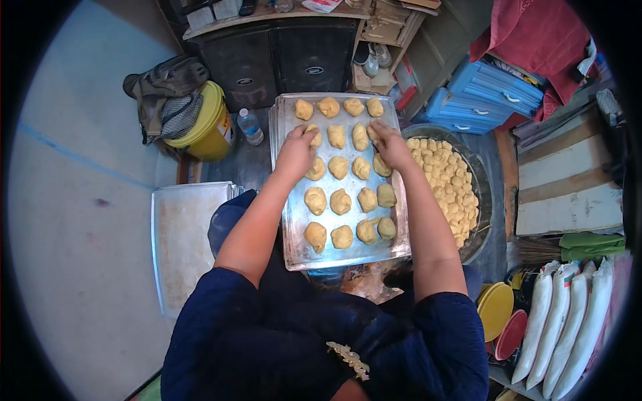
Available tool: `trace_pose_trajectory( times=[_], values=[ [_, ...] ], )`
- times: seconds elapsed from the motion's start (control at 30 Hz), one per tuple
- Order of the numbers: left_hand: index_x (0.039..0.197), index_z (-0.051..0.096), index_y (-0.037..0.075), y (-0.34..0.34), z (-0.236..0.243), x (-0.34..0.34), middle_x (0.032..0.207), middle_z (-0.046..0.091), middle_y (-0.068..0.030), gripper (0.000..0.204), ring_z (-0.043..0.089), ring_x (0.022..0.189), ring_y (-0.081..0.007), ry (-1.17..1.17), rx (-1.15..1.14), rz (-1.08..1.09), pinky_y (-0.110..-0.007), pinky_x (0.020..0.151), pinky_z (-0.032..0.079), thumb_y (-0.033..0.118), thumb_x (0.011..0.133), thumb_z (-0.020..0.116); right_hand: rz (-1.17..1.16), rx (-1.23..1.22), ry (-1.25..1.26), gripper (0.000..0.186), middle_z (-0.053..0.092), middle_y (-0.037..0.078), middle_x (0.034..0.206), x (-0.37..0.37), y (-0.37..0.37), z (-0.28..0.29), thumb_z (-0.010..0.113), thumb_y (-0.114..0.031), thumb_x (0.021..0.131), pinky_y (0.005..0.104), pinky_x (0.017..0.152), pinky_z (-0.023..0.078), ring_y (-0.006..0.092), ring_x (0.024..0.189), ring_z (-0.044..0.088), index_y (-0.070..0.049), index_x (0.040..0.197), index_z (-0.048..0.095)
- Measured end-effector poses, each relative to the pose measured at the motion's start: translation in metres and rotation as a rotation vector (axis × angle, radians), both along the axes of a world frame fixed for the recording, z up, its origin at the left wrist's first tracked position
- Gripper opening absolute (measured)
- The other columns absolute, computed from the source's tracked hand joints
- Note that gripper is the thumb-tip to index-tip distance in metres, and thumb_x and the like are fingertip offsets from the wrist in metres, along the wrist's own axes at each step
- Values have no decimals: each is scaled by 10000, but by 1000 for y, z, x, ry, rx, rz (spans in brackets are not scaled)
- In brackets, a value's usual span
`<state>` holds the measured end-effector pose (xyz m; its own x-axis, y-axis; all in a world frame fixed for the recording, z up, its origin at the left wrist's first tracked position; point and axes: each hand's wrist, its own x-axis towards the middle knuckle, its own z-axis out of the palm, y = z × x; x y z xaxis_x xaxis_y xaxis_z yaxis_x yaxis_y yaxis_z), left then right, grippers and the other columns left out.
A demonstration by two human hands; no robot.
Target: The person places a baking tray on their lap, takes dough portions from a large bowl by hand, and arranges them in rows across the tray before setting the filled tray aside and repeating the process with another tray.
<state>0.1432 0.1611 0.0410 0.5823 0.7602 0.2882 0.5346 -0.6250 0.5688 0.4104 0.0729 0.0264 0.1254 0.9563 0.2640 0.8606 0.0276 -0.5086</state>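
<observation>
A metal baking tray lies before me, bearing several rows of pale yellow dough balls. My left hand is at the tray's left side, its fingers curled on a dough ball in the second row from the far end. Across from it, my right hand has its fingers on another dough ball in the same row, partly covering it. Just nearer to me, one more dough ball sits by my right wrist. Some balls in the near right corner touch each other.
A wide round basin full of small dough pieces stands right of the tray. Stacked trays lie at left. Beyond are a water bottle, a yellow bucket and blue drawers. White filled bags stand near right.
</observation>
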Motion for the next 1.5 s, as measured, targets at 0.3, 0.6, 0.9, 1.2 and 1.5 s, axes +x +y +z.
trace_pose_trajectory(
  times=[0.3,0.6,0.9,1.2,1.5],
  values=[
    [1374,440,125,-48,71,-92,1471,285,-214,540,304,1343,-393,-5,119,152,-443,1093,270,252,876,609,-88,-210,93,650,58,144,1568,-50,-49,-8,423,-416,966,392,1154,7,291,1451,16,-94,1487,205],
    [1331,475,64,-147,-66,-391,1400,389,-250,656,326,1332,-375,207,-58,1367,-512,1076,272,383,798,684,733,-148,761,642,313,192,1474,-307,-56,94,617,-265,871,392,1092,292,313,1346,335,-57,1415,346],
    [1328,365,-71,-301,-212,-513,1123,592,-233,762,598,1030,-328,-758,-416,1398,-396,851,498,257,771,768,1156,-338,445,614,328,236,1419,-428,-114,15,632,-252,859,410,1006,408,345,1213,484,-55,1382,377],
    [1257,436,1,-316,-165,-519,1114,572,-200,464,610,954,-317,-887,-749,1393,-463,773,534,67,845,638,1114,-398,604,552,432,188,1299,-424,-109,14,638,-207,851,383,959,447,310,1114,551,-20,1327,431],
    [1295,387,-13,-279,25,-436,1243,505,-169,438,534,1099,-301,-1182,-235,1219,-435,934,449,63,885,524,972,-320,731,429,524,159,1146,-394,-104,40,642,-176,850,329,853,490,237,998,596,-22,1235,529]
  ],
)
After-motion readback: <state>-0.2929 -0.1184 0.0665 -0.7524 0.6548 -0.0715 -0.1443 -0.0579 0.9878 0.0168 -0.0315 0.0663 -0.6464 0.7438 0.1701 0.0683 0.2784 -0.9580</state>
